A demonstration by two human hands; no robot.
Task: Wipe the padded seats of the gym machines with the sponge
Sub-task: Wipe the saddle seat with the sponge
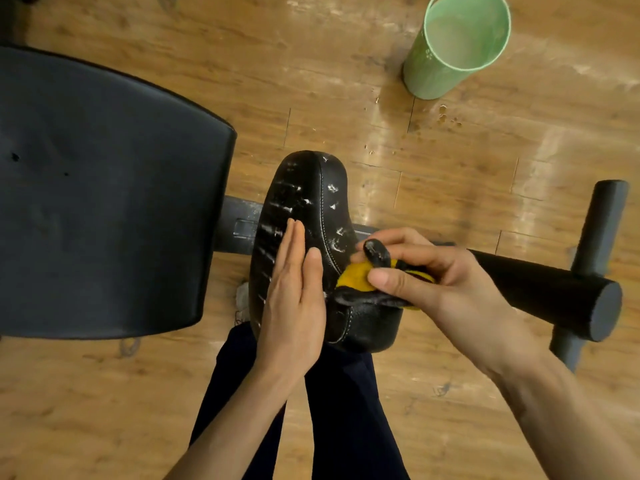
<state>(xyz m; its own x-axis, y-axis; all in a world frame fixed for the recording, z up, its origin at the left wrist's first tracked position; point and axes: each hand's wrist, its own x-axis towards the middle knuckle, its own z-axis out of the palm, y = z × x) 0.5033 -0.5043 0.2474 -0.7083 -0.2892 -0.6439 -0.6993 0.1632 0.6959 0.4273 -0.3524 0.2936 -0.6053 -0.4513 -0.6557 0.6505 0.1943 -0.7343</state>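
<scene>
Sponge point(358, 276) pinched in right hand point(440, 278), scrubbing right flank of padded seat point(308, 199); left hand point(294, 299) flat, fingers straight, steadying top. Suds streaked everywhere, large pad point(104, 188) left looking untouched — early going.

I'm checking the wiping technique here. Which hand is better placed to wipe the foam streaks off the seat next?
The right hand, most likely: its grip already holds the yellow sponge against the side of the black padded seat. The left hand lies flat on the seat, bracing it, with no sponge.

pads: 2 point(104, 188) | sponge: 1 point(356, 275) | bucket: 1 point(453, 46) | hands: 2 point(294, 299)
</scene>
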